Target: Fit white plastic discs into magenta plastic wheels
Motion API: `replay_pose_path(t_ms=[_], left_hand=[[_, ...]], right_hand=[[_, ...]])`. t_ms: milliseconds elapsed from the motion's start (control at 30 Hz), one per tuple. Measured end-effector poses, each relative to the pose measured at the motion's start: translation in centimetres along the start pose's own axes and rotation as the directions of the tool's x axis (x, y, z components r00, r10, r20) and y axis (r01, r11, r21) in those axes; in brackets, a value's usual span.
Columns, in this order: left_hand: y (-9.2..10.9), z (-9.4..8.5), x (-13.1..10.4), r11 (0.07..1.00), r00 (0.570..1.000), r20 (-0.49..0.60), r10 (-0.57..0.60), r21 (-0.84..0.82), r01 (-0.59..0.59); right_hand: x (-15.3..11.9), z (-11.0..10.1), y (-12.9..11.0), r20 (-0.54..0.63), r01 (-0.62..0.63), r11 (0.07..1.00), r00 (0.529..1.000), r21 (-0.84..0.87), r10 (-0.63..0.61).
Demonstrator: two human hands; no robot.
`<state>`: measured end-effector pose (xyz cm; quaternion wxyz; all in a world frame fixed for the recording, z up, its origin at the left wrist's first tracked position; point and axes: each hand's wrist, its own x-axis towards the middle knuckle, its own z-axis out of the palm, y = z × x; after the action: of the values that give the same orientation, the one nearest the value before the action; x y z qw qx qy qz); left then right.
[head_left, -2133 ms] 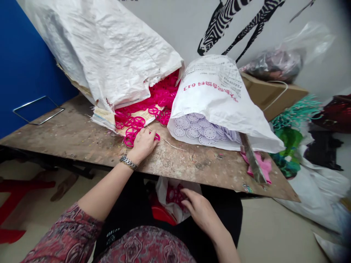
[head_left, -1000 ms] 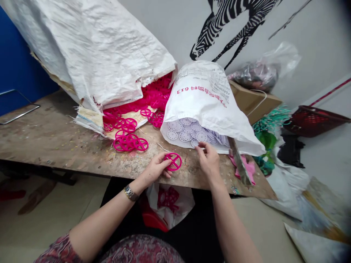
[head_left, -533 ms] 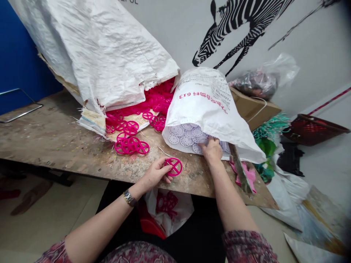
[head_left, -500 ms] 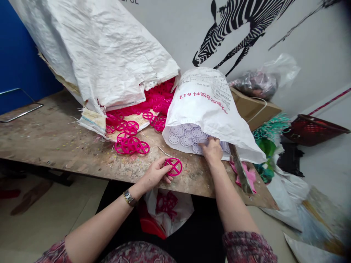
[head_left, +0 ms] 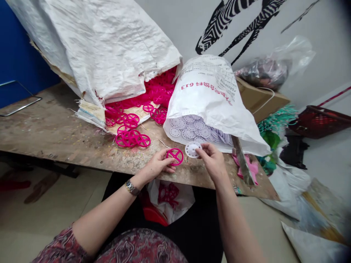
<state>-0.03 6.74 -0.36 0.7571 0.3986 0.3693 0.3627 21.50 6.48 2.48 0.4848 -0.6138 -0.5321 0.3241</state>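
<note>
My left hand (head_left: pixel 158 163) is closed on a pink plastic ring with crossed spokes (head_left: pixel 178 150), held between thumb and fingers over the table's front edge. Close to its right, my right hand (head_left: pixel 215 160) pinches a white plastic disc (head_left: pixel 191 149) with small holes around its rim. The ring and the disc are apart. Behind them lies a white woven sack (head_left: pixel 203 102) with its mouth towards me, and many white discs (head_left: pixel 189 128) show inside. Pink spoked rings (head_left: pixel 133 138) lie in a small heap on the left, in front of a larger white sack (head_left: pixel 109 51) spilling more of them.
The worn wooden table (head_left: pixel 55 120) ends just in front of me. A flat metal strip (head_left: pixel 244 164) and pink cloth-like pieces (head_left: pixel 251 166) lie at the right. Below the edge, a white bag (head_left: pixel 183 201) holds pink parts. A cardboard box (head_left: pixel 264 100) stands behind the disc sack.
My right hand has come out of the sack mouth towards me and now holds a white disc beside the pink ring. My left hand keeps its hold on the ring.
</note>
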Motion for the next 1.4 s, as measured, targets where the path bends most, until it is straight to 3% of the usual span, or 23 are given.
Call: replay_pose_path(t_ms=[133, 267, 500, 667, 867, 1033, 1167, 1300, 1400], left_hand=[[0.2, 0.3, -0.3, 1.0, 0.999, 0.037, 0.009, 0.025, -0.01], [0.0, 0.6, -0.5, 0.999, 0.996, 0.082, 0.027, 0.037, -0.03], [-0.4, 1.1, -0.8, 0.992, 0.99, 0.122, 0.075, 0.093, -0.086], [-0.7, 0.9, -1.1, 0.971, 0.973, 0.178, 0.149, 0.158, -0.177], [-0.1, 1.1, -2.0, 0.879, 0.939, 0.27, 0.212, 0.367, -0.304], [0.5, 1.3, -2.3, 0.675, 0.889, 0.288, 0.355, 0.579, -0.457], [-0.2, 1.3, -2.2, 0.575, 0.874, 0.274, 0.401, 0.667, -0.474], [-1.0, 1.4, -2.0, 0.557, 0.877, 0.238, 0.417, 0.696, -0.453], [-0.7, 1.4, -2.0, 0.625, 0.913, 0.21, 0.35, 0.674, -0.394]], right_hand=[[-2.3, 1.4, -1.1, 0.072, -0.04, 0.998, 0.997, 0.04, 0.037], [-3.5, 2.3, -0.7, 0.071, -0.038, 0.999, 0.997, -0.004, 0.038], [-4.9, 2.8, 0.2, 0.028, 0.103, 0.981, 0.995, -0.163, -0.1], [-5.5, 2.4, -0.6, 0.122, 0.026, 0.998, 0.992, -0.062, -0.019], [-6.4, 2.2, -1.8, 0.147, -0.048, 0.999, 0.988, 0.026, 0.043], [-7.4, 2.5, -2.1, 0.119, -0.017, 1.0, 0.993, 0.001, 0.017], [-8.0, 2.9, -1.9, 0.09, 0.01, 1.0, 0.996, -0.019, -0.008], [-8.1, 3.4, -1.3, 0.067, -0.047, 0.998, 0.997, 0.039, 0.044], [-7.9, 3.7, -0.7, 0.101, -0.123, 0.979, 0.989, 0.162, 0.107]])
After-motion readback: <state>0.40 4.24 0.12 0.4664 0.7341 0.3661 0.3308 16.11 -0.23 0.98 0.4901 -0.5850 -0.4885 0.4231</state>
